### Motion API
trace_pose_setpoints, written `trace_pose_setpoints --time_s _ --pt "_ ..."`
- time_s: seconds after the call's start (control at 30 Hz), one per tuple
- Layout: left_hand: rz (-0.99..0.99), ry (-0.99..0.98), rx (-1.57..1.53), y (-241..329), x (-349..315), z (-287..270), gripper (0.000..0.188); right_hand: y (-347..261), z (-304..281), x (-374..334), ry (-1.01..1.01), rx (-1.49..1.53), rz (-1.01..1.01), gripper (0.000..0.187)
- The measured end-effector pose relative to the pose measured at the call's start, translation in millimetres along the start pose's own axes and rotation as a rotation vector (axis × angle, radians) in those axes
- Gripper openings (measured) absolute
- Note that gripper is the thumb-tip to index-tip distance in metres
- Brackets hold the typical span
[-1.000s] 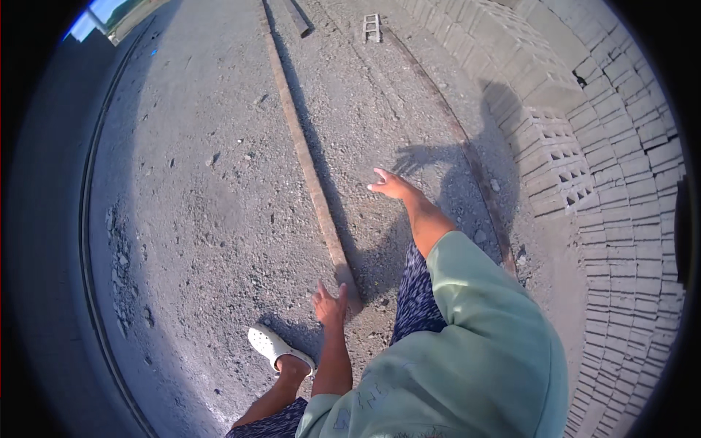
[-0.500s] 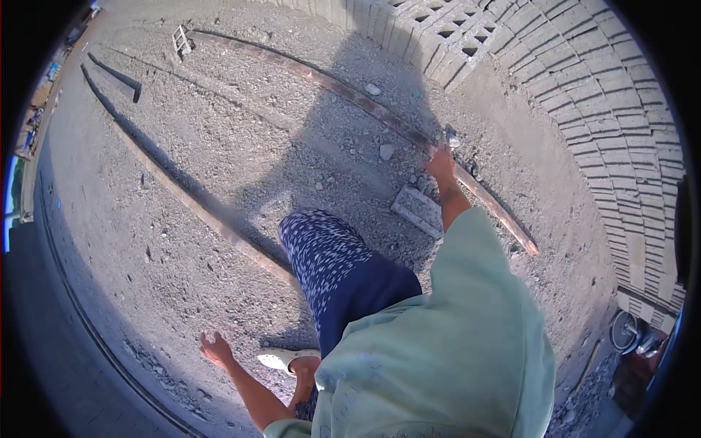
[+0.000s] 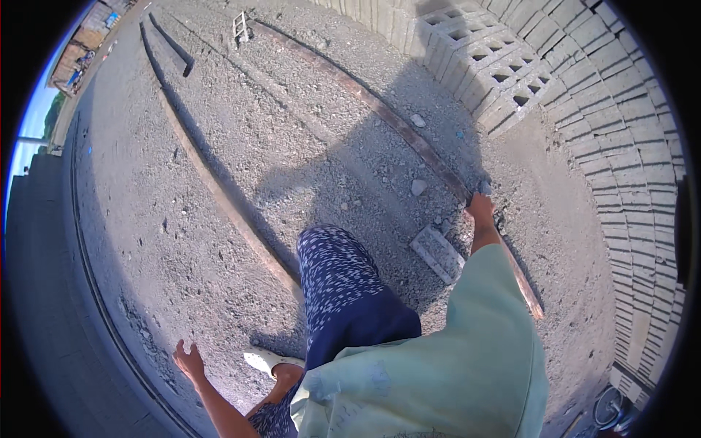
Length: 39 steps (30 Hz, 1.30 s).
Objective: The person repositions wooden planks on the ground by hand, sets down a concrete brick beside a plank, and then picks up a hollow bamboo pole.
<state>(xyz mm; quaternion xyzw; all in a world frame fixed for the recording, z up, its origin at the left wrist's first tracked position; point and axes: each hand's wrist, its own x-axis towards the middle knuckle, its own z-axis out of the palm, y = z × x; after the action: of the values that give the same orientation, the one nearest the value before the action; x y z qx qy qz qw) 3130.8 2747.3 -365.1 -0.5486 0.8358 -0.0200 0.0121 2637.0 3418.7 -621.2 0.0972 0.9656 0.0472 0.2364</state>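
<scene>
A long reddish-brown wooden pole (image 3: 398,124) lies across the gravel from the far side to my right. My right hand (image 3: 480,210) is bent down onto it, fingers closed around it, and a small grey stone (image 3: 485,188) shows right at the fingers. Close by on the left of that hand rests a rectangular grey concrete block (image 3: 437,253). Out to my lower left, my left hand (image 3: 190,360) hangs in the air with its fingers apart and nothing in them. A second long pole (image 3: 219,193) runs along the ground, its near end hidden by my leg.
Stacked concrete blocks (image 3: 628,182) form a curved wall on the right, with hollow blocks (image 3: 504,66) at the far right. A small pale frame (image 3: 240,28) stands beside the first pole's far end. Loose stones, including a pale one (image 3: 418,187), dot the gravel. A wheel (image 3: 607,406) shows lower right.
My right hand has gone from spread fingers over the pole to a closed grip. My left hand has shifted slightly outward and down. The whole view has shifted with my head.
</scene>
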Motion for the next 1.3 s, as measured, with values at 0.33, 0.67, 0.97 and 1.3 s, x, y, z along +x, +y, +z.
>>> trace_pose_setpoints --time_s 0.33,0.67,0.97,1.3 --pt "0.137 0.058 -0.099 17 -2 14 0.044 -15 -8 -55 0.238 0.199 -0.162 0.076" --pt "0.326 0.047 -0.724 214 39 -6 0.036 -33 -163 -198 0.258 0.383 -0.376 0.055" --pt "0.657 -0.643 -1.183 426 -31 55 0.063 -51 -137 -331 0.128 0.524 -0.318 0.042" --pt "0.156 -1.802 -1.605 487 -162 73 0.054 119 -16 -359 0.090 0.366 0.512 0.045"
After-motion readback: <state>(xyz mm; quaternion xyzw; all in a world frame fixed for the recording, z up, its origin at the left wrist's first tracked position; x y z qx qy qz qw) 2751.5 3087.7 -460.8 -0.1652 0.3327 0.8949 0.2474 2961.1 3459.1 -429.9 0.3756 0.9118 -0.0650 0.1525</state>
